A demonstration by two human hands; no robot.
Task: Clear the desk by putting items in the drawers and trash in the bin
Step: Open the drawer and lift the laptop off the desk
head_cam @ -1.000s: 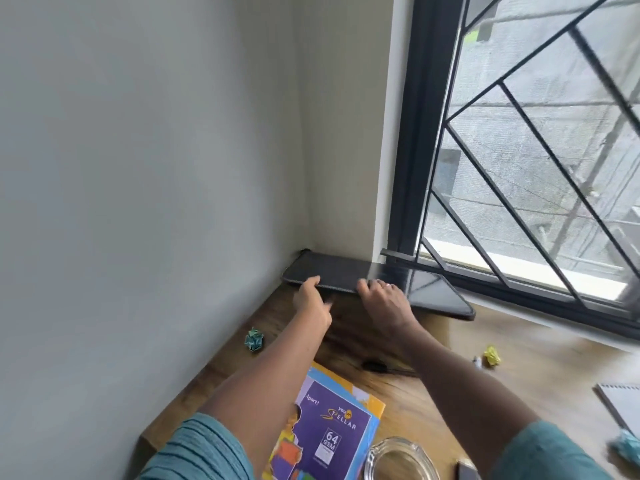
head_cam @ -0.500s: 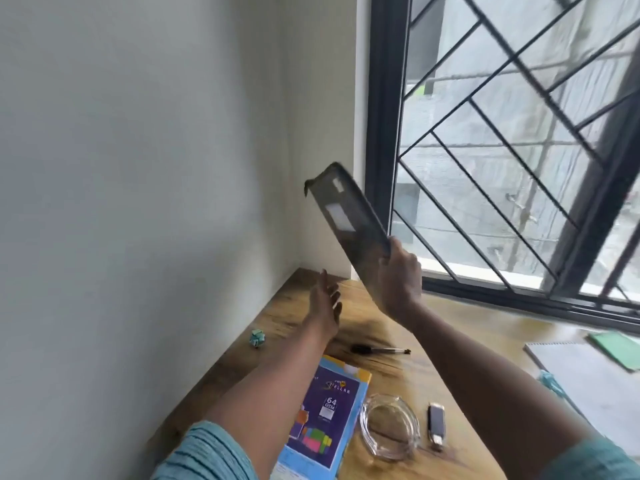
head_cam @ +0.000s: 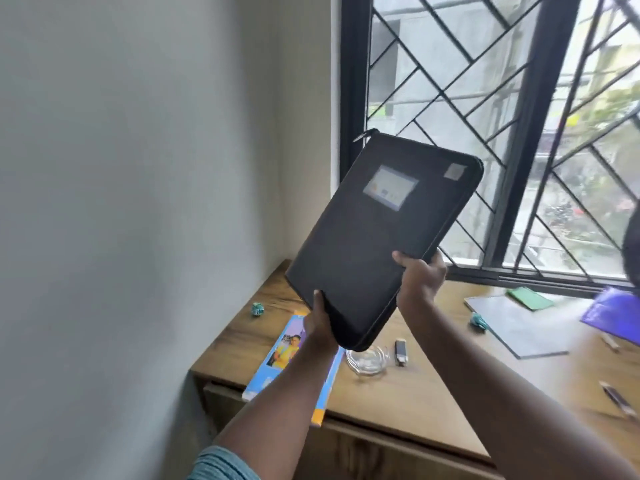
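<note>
A pale wall [head_cam: 121, 202] fills the left half of the view, meeting a dark-framed window [head_cam: 349, 133] with a diagonal grille. Below them runs a wooden table [head_cam: 433, 393].

Held up in the air above the table, tilted and facing the camera, is a black zipped case [head_cam: 363, 254] with a pale label and a small sticker near its top. The right hand [head_cam: 420, 277] clamps its lower right edge, thumb across the front and fingers [head_cam: 437, 264] curled round the rim. The left hand [head_cam: 320, 320] grips the bottom edge, thumb on the front (the rest of that hand is hidden behind the case).

On the table, right of the arms, lies a grey notebook [head_cam: 512, 327] with a green card [head_cam: 528, 297] at its far corner and a purple folder [head_cam: 613, 315] beside it. A colourful book [head_cam: 277, 355] lies under the left forearm, overhanging the near edge. A glass dish [head_cam: 367, 362] sits just beside a small black device [head_cam: 401, 351]. One teal paper ball [head_cam: 257, 309] lies near the wall, another [head_cam: 479, 321] on the notebook's near corner. A blurred pen [head_cam: 620, 403] lies far right.
</note>
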